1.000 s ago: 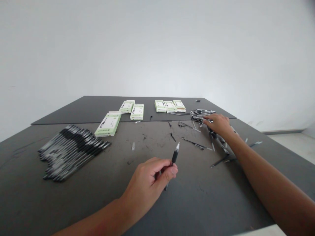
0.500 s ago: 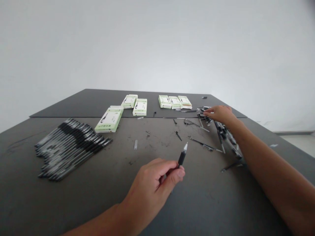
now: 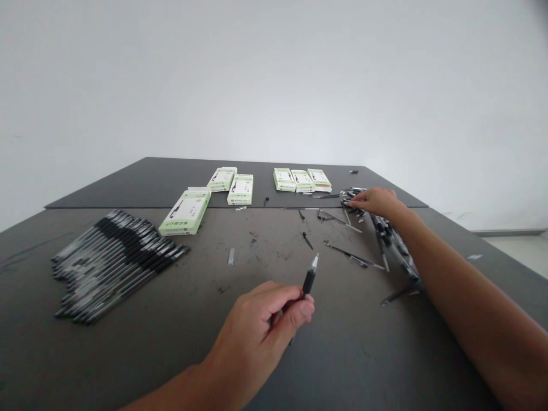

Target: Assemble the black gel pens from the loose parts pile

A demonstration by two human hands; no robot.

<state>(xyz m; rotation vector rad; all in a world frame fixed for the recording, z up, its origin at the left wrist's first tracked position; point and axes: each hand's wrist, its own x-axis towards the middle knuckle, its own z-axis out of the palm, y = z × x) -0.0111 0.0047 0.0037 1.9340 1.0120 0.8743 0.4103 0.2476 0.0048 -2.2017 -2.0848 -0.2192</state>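
Observation:
In my left hand (image 3: 269, 325) is an uncapped black gel pen (image 3: 309, 279), pinched between thumb and fingers with its silver tip pointing up. My right hand (image 3: 374, 201) reaches to the far right, its fingertips down among a heap of small black pen parts (image 3: 353, 204). What those fingers hold, if anything, I cannot make out. Under and beside my right forearm lies a pile of pens (image 3: 391, 240). A wide row of pens (image 3: 120, 262) lies side by side on the left of the dark table (image 3: 265, 354).
A green-and-white box (image 3: 186, 212) stands left of centre, with two smaller-looking boxes (image 3: 240, 189) behind it. Three more boxes (image 3: 302, 181) sit at the back. Loose refills (image 3: 353, 254), a black cap (image 3: 307, 240) and a clear strip (image 3: 231, 257) lie scattered mid-table.
The whole view has shifted slightly, so the things appear a little lower and further left. My left hand still grips the pen, and my right hand stays at the parts heap.

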